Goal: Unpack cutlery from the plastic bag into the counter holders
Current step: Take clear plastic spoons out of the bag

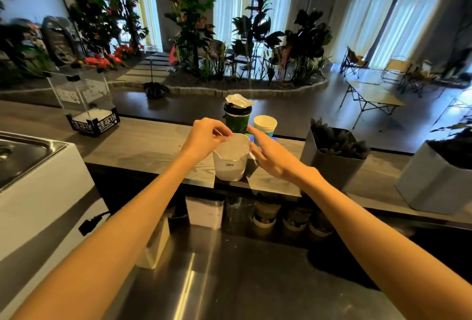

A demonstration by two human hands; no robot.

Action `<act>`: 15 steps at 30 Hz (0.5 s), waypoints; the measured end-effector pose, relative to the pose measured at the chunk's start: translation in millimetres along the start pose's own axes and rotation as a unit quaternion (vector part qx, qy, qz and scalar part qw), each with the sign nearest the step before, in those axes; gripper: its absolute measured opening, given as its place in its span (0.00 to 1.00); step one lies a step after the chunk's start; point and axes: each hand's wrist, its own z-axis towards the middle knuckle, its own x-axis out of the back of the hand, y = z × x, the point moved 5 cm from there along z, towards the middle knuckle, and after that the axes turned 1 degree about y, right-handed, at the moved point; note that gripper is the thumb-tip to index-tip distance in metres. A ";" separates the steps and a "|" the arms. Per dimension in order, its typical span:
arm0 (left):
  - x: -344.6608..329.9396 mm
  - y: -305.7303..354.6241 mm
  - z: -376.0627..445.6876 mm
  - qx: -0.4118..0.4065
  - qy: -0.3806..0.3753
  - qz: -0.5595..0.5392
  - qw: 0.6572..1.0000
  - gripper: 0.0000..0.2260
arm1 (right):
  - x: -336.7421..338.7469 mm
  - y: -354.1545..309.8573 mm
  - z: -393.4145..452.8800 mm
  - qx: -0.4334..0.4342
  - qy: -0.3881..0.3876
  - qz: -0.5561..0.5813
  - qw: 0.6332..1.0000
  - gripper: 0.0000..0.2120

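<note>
A white cup-shaped holder [229, 164] marked "CRBW" stands on the raised wooden counter [143, 146], packed with clear-wrapped cutlery [236, 145]. My left hand [207, 136] has its fingers curled at the holder's left rim, pinching the wrapped contents. My right hand [268, 152] lies beside the holder's right side with fingers straight. Behind stand a dark green holder [237, 120] with wrapped packets [238, 101] sticking out and a white-and-blue cup [265, 125]. I see no separate plastic bag.
A clear acrylic box [85, 100] on a black base stands at the counter's left. Grey planters [334, 159] [434, 179] sit to the right. Below lie a steel worktop [229, 276], jars under the ledge and a white appliance [38, 179] at left.
</note>
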 end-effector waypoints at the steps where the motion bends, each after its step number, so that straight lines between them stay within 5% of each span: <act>1: 3.5 3.7 -2.6 -0.001 0.002 0.002 1.000 0.07 | 4.5 1.6 -7.9 -0.005 0.005 0.005 1.000 0.27; 8: -4.3 44.8 -57.4 -0.021 -0.029 -0.021 0.999 0.07 | 10.7 25.8 -105.2 -0.044 0.067 0.089 0.993 0.21; 15: -100.5 82.9 -183.3 -0.017 -0.176 -0.094 0.980 0.05 | -38.8 75.4 -267.6 -0.122 0.065 0.176 0.975 0.10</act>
